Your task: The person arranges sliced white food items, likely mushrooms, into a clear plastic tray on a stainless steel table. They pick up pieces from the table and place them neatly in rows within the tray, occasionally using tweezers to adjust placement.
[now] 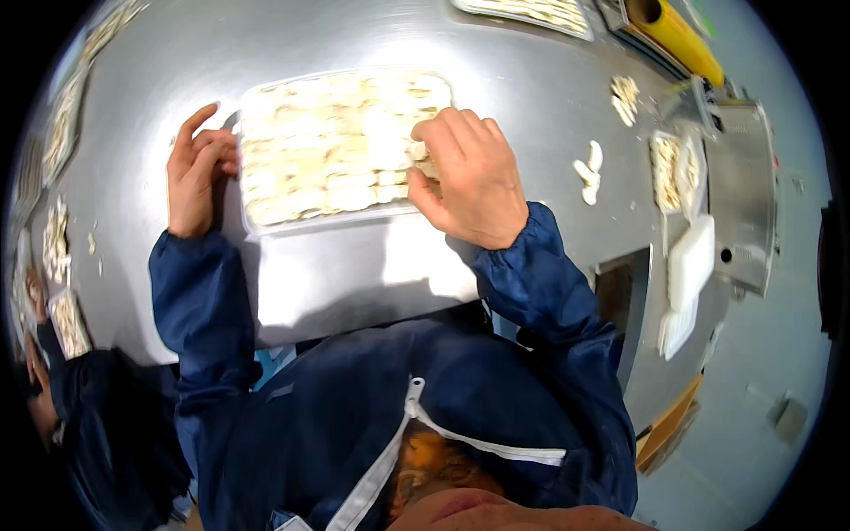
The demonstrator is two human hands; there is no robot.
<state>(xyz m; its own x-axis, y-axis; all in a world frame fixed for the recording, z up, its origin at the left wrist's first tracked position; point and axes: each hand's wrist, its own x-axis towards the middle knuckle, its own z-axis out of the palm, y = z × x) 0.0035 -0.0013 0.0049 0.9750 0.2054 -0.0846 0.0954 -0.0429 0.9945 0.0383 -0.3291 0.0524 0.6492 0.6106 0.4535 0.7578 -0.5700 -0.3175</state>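
A clear plastic tray (257,229) lies on the steel table (319,265) before me, packed with rows of pale, cream-coloured food pieces (319,146) that look like slices. Bright glare washes out part of the rows. At the tray's left edge is my left hand (199,166), fingers curled and apart, with no piece seen in it. My right hand (468,172) is over the tray's right side, thumb and forefinger around a small pale piece (418,151) at the end of a row. Whether that piece is gripped or only touched is unclear.
Loose pale pieces (588,174) lie to the right, with a small heap (624,99) farther back. Beyond are a filled container (666,171), stacked white trays (690,262) and a yellow cylinder (684,40). Another filled tray (531,13) is at the back. A co-worker's dark sleeve (50,342) shows at left.
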